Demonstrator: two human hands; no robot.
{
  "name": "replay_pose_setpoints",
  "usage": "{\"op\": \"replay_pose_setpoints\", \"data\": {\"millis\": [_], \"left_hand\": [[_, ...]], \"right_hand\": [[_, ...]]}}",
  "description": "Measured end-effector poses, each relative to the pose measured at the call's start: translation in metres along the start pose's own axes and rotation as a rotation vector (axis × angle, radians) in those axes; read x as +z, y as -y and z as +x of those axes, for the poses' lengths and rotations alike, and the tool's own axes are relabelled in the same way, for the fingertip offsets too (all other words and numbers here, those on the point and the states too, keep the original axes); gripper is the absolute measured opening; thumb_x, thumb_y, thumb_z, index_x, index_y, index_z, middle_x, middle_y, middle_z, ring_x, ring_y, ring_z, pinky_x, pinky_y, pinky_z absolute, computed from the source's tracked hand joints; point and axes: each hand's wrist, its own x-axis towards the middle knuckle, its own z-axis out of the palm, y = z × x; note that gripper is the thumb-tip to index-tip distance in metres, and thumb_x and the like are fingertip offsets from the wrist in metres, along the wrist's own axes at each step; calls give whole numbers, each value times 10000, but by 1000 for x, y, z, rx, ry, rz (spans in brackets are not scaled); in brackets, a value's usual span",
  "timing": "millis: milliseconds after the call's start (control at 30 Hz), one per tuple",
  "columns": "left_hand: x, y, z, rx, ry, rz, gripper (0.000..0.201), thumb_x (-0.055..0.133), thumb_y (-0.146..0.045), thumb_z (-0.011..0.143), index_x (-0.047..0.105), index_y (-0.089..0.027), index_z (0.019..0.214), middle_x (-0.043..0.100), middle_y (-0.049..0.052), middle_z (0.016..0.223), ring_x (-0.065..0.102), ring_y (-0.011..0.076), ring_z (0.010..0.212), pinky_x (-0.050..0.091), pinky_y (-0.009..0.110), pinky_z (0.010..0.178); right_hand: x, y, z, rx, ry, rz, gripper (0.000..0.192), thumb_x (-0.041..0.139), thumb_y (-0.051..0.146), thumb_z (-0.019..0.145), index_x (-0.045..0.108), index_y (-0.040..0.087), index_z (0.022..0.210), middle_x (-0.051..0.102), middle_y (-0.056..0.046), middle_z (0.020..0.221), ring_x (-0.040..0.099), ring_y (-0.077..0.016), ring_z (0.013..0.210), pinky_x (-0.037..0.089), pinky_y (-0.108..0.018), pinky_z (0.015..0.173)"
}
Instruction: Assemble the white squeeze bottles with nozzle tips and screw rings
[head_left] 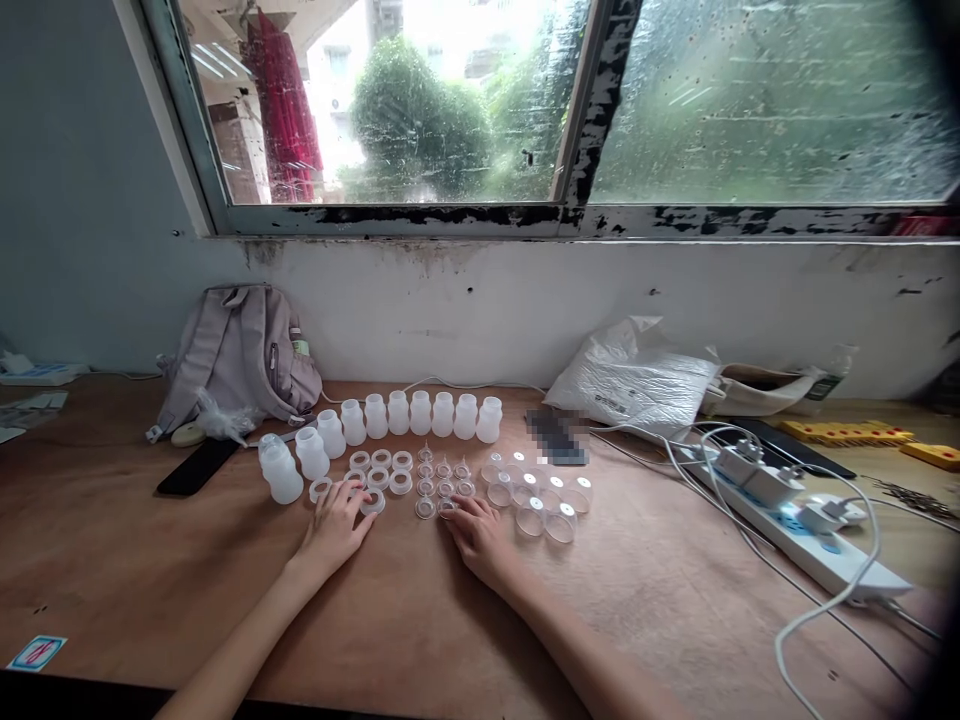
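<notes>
My left hand (336, 522) reaches over the white rings, and its thumb and forefinger close round a ring (373, 502) at the near edge of the group. More white screw rings (402, 482) lie flat in rows beside it. My right hand (480, 535) rests on the table with its fingertips at a clear bottle nipple (446, 507), partly covered by them. Other clear nipples (425, 488) stand in rows to its left and behind. Small frosted bottles (421, 413) stand upright in a curved line. Clear round caps (530, 518) sit right of my right hand.
A grey backpack (244, 350) and a black phone (196, 468) are at the left. A silver padded bag (637, 372) leans by the wall. At the right lies a white power strip (817, 545) with looping cables. A window (390, 110) is above.
</notes>
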Motion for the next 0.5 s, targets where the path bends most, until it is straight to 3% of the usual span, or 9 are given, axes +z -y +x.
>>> {"op": "replay_pose_setpoints", "data": {"millis": [133, 333, 500], "left_hand": [[-2, -9, 10, 28, 20, -74, 119, 506, -303, 759, 556, -200, 725, 562, 66, 1019, 492, 253, 986, 404, 397, 804], [-12, -43, 28, 146, -92, -322, 97, 477, -276, 793, 495, -193, 839, 583, 65, 966, 525, 207, 968, 419, 364, 826], [2, -64, 37, 405, -102, -440, 215, 520, -281, 758, 492, -184, 948, 595, 75, 957, 550, 202, 920, 439, 350, 798]], "right_hand": [[-8, 6, 0, -39, 21, 59, 264, 478, 136, 754, 649, 265, 909, 585, -48, 1079, 475, -235, 1013, 358, -410, 849], [-18, 12, 0, -144, 157, 138, 287, 529, 77, 653, 692, 284, 765, 643, -3, 973, 490, -231, 965, 309, -434, 887], [-24, 10, 3, -70, -16, 276, 303, 453, 35, 644, 684, 223, 702, 647, -31, 885, 535, -196, 861, 396, -355, 806]]}}
